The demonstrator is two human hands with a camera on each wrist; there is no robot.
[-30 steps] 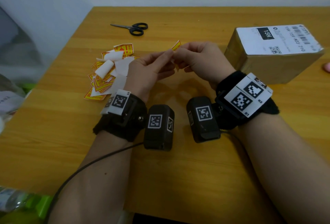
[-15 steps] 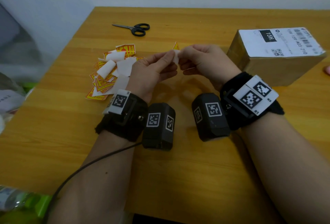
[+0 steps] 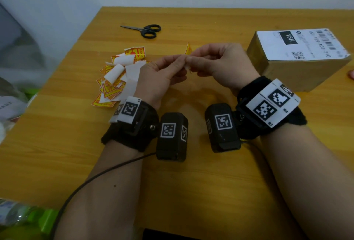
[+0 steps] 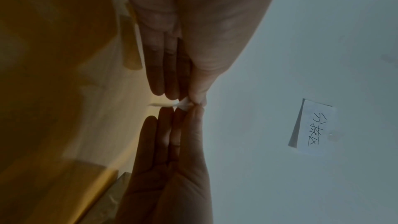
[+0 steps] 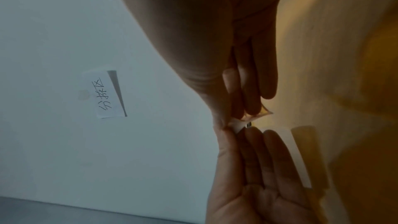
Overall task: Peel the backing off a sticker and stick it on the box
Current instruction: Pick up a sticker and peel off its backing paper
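Note:
Above the table's middle, both hands meet at one small sticker. My right hand (image 3: 193,58) pinches the yellow sticker (image 3: 188,49), whose tip pokes up past the fingers. My left hand (image 3: 182,61) pinches its white backing (image 3: 188,68), partly parted from the sticker. The right wrist view shows the orange-yellow sticker (image 5: 261,112) under my right fingertips (image 5: 252,108) and the white backing (image 5: 237,124) below it. The same backing (image 4: 183,105) appears between thumb and fingers in the left wrist view. The cardboard box (image 3: 287,71), with a white shipping label (image 3: 302,44) on top, stands to the right, apart from both hands.
A pile of yellow stickers and curled white backings (image 3: 118,75) lies left of my left hand. Black scissors (image 3: 147,30) lie at the back. Another person's fingertip (image 3: 351,74) shows at the right edge. Green items (image 3: 44,218) sit below the table's near-left corner.
The white backing now shows between the fingertips, pulled a little away from the yellow sticker. Both hands stay together at the same spot.

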